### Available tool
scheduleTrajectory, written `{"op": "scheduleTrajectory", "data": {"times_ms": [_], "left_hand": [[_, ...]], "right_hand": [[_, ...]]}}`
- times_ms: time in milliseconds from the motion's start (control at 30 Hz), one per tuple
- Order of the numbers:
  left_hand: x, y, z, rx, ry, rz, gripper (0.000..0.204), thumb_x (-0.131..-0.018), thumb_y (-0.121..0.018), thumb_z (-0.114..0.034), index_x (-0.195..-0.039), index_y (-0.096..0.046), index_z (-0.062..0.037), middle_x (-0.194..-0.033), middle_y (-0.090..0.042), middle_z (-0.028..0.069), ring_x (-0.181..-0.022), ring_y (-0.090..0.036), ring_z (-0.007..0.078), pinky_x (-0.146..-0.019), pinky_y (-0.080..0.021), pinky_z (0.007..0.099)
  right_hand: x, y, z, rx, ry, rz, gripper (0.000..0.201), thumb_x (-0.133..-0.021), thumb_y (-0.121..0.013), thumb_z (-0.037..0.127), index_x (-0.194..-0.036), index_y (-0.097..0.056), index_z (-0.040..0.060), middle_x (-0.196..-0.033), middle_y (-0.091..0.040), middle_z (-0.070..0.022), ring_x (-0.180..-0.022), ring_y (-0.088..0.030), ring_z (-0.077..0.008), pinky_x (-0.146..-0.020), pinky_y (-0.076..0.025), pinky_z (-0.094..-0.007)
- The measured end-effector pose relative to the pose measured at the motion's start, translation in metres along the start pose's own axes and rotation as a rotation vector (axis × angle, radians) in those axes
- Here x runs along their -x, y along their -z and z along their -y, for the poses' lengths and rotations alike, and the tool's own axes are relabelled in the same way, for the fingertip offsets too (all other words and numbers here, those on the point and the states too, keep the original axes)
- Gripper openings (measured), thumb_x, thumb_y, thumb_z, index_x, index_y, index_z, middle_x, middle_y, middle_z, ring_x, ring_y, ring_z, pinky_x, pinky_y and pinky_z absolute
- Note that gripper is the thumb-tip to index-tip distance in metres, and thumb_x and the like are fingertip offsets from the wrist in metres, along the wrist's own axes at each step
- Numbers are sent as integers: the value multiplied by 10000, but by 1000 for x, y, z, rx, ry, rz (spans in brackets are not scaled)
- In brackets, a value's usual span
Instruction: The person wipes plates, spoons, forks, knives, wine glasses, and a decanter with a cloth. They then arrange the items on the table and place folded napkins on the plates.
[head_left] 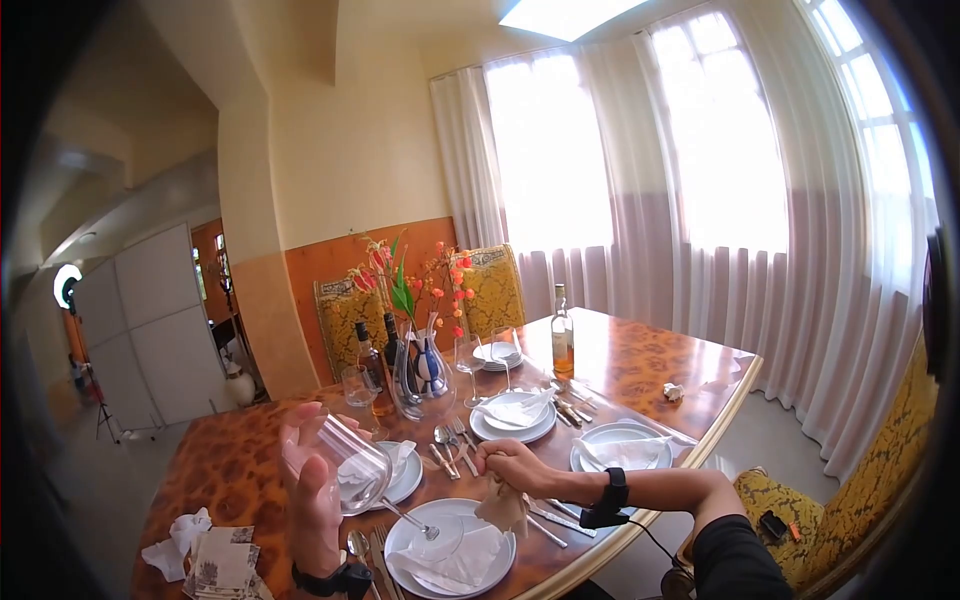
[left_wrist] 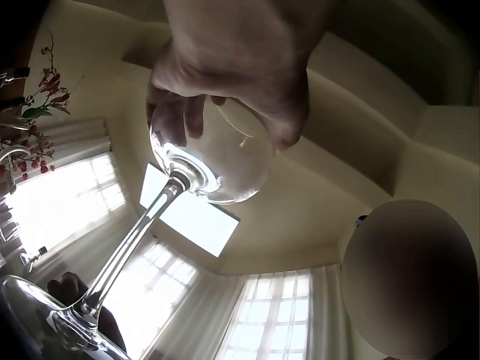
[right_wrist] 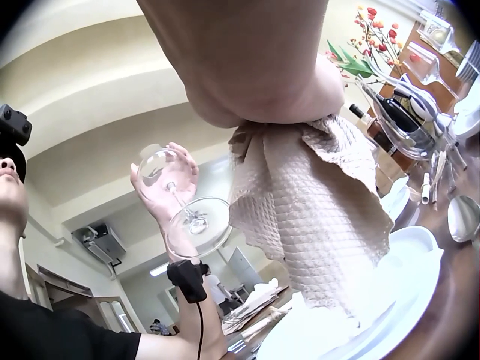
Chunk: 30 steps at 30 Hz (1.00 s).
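My left hand [head_left: 312, 500] holds a clear wine glass [head_left: 350, 462] by its bowl, with the fingers on one side and the thumb on the other. The glass is tilted, its stem and foot pointing down to the right over the near plate [head_left: 393, 560]. In the left wrist view the fingers curve around the bowl [left_wrist: 225, 154]. My right hand [head_left: 515, 468] grips a beige textured cloth [right_wrist: 307, 202], bunched at the top and hanging below the fist. The cloth hangs beside the glass's foot, close over the plate and its white napkin [head_left: 465, 565].
More plates with napkins [head_left: 512, 410] and cutlery [head_left: 455, 445] are set around the patterned table [head_left: 240, 460]. Behind stand a glass vase [head_left: 408, 375] with flowers, several wine glasses and bottles [head_left: 563, 335]. Crumpled tissue [head_left: 180, 540] and printed papers [head_left: 225, 565] lie at the left.
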<state>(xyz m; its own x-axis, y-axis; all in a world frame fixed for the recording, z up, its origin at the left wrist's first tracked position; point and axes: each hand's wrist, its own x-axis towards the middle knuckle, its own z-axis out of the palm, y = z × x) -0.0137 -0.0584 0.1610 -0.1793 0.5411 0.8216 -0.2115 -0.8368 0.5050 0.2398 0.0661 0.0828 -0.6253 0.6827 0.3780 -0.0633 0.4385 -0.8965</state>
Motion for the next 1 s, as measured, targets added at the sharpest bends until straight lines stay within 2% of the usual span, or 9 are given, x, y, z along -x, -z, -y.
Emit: {"op": "scheduleTrajectory", "data": {"times_ms": [133,200,233,300,367,433,533,733,1000], "left_hand": [[-2,-3,7,-6,78,-15,897,-693,-803,-553,-1306,-391,-43,-1053,-603,191,-939,-648,297,-861,-535,424],[0,-6,8,-51,113,-18,914,-686,-812,-544,-1310,-379,-36,-1069,-599,191,-958,-640,293,-876,-525,432],[1,-8,12,-61,136,-36,914,-686,-812,-544,-1310,-379,-36,-1069,-599,191,-958,-640,293,-876,-525,432],[4,-12,21,-139,146,13,920,-684,-816,-541,-1305,-379,-20,-1075,-598,183,-972,-632,277,-901,-504,415],[7,-23,19,-168,202,3,922,-685,-831,-510,-1307,-377,-3,-1075,-598,172,-997,-620,260,-928,-478,397],[9,-25,22,-184,226,96,806,-724,-848,-301,-1317,-383,-12,-1116,-604,128,-1056,-601,214,-958,-464,369],[10,-26,26,-239,217,104,783,-725,-836,-269,-1316,-389,-17,-1113,-612,114,-1057,-601,203,-963,-457,366],[11,-25,40,-299,187,174,798,-722,-846,-258,-1325,-381,-18,-1086,-618,102,-1026,-622,199,-953,-465,371],[13,-29,39,-312,278,76,751,-735,-830,-242,-1306,-400,-14,-1109,-616,119,-1124,-588,211,-1009,-420,410]], "right_hand": [[-7,2,2,-35,9,146,276,-926,-435,211,-918,-631,16,-884,-587,-35,-828,-501,-119,-808,-406,-265],[-11,-3,7,15,-7,234,415,-980,-462,341,-1118,-634,-11,-1085,-629,-117,-987,-556,-189,-929,-409,-324],[-11,-7,12,101,28,251,620,-979,-471,492,-1302,-525,-35,-1237,-593,-163,-1054,-575,-228,-947,-422,-369],[-5,-12,40,260,97,351,795,-925,-521,578,-1395,-402,-52,-1203,-624,-198,-1046,-615,-249,-885,-462,-386],[-1,-19,71,425,90,421,917,-860,-577,637,-1404,-350,-66,-1056,-677,-221,-909,-670,-287,-773,-505,-403],[3,-24,76,605,216,340,943,-805,-616,674,-1339,-390,-70,-890,-689,-213,-744,-681,-342,-659,-517,-411],[5,-28,73,745,161,338,940,-793,-648,659,-1343,-374,-53,-877,-687,-215,-754,-681,-343,-667,-519,-410],[3,-32,76,540,272,112,926,-763,-702,640,-1348,-365,6,-821,-683,-206,-761,-696,-370,-681,-527,-418],[-11,-36,87,623,145,142,971,-738,-691,690,-1307,-402,-43,-797,-667,-225,-775,-693,-379,-655,-516,-424]]}}
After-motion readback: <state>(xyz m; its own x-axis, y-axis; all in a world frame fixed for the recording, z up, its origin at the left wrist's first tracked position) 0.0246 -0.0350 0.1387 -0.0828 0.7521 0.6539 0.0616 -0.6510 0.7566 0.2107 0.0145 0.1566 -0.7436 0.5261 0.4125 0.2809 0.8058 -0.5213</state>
